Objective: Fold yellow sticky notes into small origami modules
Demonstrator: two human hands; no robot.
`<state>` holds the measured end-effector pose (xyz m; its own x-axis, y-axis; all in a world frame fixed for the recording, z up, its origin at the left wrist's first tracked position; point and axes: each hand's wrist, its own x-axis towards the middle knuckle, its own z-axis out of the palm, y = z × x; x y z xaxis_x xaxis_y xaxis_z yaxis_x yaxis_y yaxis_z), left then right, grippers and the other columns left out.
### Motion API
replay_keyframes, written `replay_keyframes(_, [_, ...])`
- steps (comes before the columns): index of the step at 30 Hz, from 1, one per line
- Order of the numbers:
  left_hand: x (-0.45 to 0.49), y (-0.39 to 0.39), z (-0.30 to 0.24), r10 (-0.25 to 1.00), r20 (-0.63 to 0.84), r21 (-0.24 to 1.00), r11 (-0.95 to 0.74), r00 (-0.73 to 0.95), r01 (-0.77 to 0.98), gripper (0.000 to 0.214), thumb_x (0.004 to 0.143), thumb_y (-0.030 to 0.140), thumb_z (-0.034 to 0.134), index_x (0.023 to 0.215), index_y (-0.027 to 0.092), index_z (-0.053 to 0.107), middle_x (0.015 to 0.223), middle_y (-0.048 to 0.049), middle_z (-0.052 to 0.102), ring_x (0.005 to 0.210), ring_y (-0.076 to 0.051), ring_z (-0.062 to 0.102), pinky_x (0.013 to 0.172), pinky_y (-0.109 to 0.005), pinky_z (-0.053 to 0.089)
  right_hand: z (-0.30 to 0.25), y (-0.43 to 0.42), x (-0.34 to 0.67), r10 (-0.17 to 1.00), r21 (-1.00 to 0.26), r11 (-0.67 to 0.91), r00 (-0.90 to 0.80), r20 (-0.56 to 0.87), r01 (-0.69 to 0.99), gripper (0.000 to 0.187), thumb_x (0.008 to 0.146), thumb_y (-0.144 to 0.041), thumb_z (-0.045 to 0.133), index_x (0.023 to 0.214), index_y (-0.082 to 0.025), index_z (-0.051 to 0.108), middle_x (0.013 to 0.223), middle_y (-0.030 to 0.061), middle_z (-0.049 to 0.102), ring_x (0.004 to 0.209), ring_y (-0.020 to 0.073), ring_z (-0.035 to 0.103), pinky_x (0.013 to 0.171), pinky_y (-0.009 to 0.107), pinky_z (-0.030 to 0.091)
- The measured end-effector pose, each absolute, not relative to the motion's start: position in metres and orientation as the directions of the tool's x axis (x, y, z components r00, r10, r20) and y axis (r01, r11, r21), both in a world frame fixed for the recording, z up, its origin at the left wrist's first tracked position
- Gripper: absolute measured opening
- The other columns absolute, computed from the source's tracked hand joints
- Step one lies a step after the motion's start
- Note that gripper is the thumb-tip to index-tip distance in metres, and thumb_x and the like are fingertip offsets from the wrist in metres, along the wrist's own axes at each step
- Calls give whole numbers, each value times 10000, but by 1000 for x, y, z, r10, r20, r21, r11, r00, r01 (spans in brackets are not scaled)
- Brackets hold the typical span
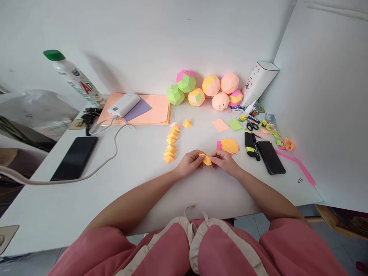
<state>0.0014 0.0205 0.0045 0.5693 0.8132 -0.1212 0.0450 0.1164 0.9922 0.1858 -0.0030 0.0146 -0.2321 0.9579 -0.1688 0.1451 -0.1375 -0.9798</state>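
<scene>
A folded orange paper piece [206, 160] is pinched between both hands above the near middle of the table. My left hand [189, 163] grips its left side with thumb and fingers. On its right side, my right hand [225, 160] holds the edge in a similar pinch. Just left of the hands runs a column of folded orange paper units [170, 148], with one more orange unit [187, 124] standing apart near its top. Beyond my right hand lies a stack of orange paper squares [230, 145] over pink ones.
Several faceted paper balls [211, 85] stand along the wall. Pink-orange squares [220, 125], green squares [235, 124], scissors [252, 126], a cutter [250, 143] and a phone [271, 157] lie right. Leftward are a power bank [124, 105] with its cable, a dark tablet [75, 158] and a bottle [77, 82].
</scene>
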Motion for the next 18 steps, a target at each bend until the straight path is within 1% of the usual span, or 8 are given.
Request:
replay_keyframes(2, [1, 21, 5, 809, -134, 990, 135, 573, 40, 386, 796, 519, 503, 881, 144, 543, 678, -5, 571, 577, -93, 510, 576, -237, 428, 12, -4, 186, 962, -986, -96, -243, -127, 134, 56, 779, -221, 525, 800, -176, 550, 613, -27, 550, 533, 93, 528, 480, 215, 455])
replay_keyframes(3, [1, 21, 6, 809, -136, 990, 139, 572, 39, 393, 794, 524, 501, 883, 143, 543, 669, -2, 564, 575, -93, 505, 573, -237, 424, 11, -4, 187, 964, -989, -57, -250, -90, 136, 68, 778, -202, 517, 840, -186, 539, 648, -25, 556, 547, 93, 530, 485, 214, 457])
replay_keyframes(6, [2, 21, 7, 811, -131, 991, 130, 571, 42, 397, 792, 530, 501, 883, 146, 544, 644, 5, 550, 558, -94, 490, 557, -234, 407, 6, -4, 187, 950, -968, 147, -302, 80, 205, 151, 765, -158, 527, 909, -206, 530, 796, 5, 579, 624, 98, 547, 536, 229, 473])
replay_keyframes(9, [2, 20, 8, 808, -132, 990, 132, 574, 42, 374, 803, 506, 495, 889, 147, 554, 626, 7, 550, 548, -95, 479, 551, -234, 397, 2, -1, 188, 893, -882, 381, -358, 273, 278, 115, 760, -148, 548, 857, -201, 581, 868, 44, 586, 716, 125, 564, 567, 246, 482])
replay_keyframes(11, [1, 21, 9, 799, -125, 989, 146, 588, 13, 343, 825, 461, 477, 927, 146, 568, 653, -3, 573, 567, -99, 486, 576, -241, 410, 1, 1, 190, 868, -844, 457, -350, 353, 282, 84, 767, -153, 557, 815, -197, 611, 866, 57, 594, 748, 138, 576, 571, 254, 491])
replay_keyframes(13, [0, 21, 8, 788, -109, 985, 167, 606, -40, 308, 841, 396, 459, 991, 150, 569, 706, -18, 605, 593, -105, 502, 607, -253, 424, 0, 2, 191, 877, -854, 450, -313, 366, 262, 72, 776, -175, 570, 807, -195, 631, 877, 65, 605, 771, 148, 593, 582, 265, 508])
replay_keyframes(16, [-2, 23, 6, 773, -85, 979, 181, 628, -91, 289, 830, 313, 457, 1045, 150, 560, 755, -36, 633, 608, -114, 523, 620, -267, 432, 2, 2, 193, 919, -907, 358, -258, 299, 221, 70, 775, -236, 597, 804, -198, 648, 903, 71, 611, 758, 155, 607, 571, 282, 526])
replay_keyframes(18, [-3, 23, 5, 761, -73, 979, 178, 645, -99, 288, 828, 300, 458, 1048, 144, 560, 753, -42, 639, 613, -117, 531, 623, -271, 431, 3, 1, 193, 936, -928, 308, -240, 256, 210, 89, 768, -277, 613, 792, -203, 657, 903, 70, 614, 727, 154, 606, 561, 292, 530])
